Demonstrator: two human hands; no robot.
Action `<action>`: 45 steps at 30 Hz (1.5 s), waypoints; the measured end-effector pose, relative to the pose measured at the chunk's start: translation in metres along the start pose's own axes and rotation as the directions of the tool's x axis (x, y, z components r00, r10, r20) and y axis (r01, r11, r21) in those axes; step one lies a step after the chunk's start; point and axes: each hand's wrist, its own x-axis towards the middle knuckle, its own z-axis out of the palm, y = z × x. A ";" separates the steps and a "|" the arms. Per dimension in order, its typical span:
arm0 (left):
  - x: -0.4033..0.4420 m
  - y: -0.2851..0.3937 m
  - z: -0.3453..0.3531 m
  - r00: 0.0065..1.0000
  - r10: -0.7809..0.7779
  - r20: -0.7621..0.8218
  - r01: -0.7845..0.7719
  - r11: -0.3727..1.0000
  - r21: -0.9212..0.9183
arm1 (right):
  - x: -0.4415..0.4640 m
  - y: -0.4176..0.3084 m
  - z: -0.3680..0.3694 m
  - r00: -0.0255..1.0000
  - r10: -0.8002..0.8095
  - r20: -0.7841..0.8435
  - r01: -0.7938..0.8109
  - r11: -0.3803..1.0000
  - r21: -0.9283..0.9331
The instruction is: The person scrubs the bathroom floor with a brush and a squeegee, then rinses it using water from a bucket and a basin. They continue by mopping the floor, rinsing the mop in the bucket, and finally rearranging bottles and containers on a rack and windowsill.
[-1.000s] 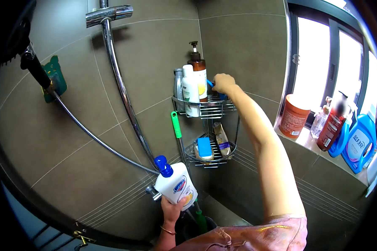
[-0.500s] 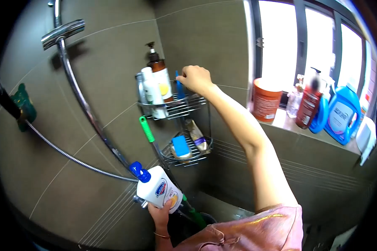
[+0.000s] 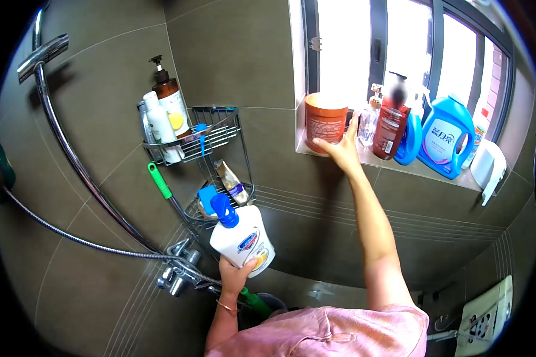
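Observation:
My left hand (image 3: 234, 275) is wrapped round the lower part of a white pump bottle (image 3: 247, 238) with a blue top, which tilts slightly to the left. My right hand (image 3: 341, 149) reaches up to the window sill, fingers spread, thumb and fingers at the lower right side of an orange-brown tub (image 3: 326, 122). Whether the fingertips touch the tub is hard to tell. A blue object (image 3: 202, 135) rests in the upper basket of the corner rack (image 3: 223, 138), beside a brown pump bottle (image 3: 171, 104) and a white bottle (image 3: 159, 126).
Right of the tub on the sill (image 3: 393, 165) stand a clear bottle, a red-brown pump bottle (image 3: 390, 126) and a blue jug (image 3: 445, 138). The lower rack holds a blue sponge (image 3: 207, 197) and a tube (image 3: 233, 183). A shower hose (image 3: 89, 243) and mixer tap (image 3: 178, 271) are at left.
My right hand has left the blue object in the upper basket, moved right to the tub and spread its fingers. The view has turned right. My left hand still holds the white bottle.

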 end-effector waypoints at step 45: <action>0.183 0.092 0.211 0.646 0.697 0.310 -0.716 0.413 0.563 | -0.040 -0.013 -0.079 0.922 -0.116 -0.369 0.049 0.981 -0.187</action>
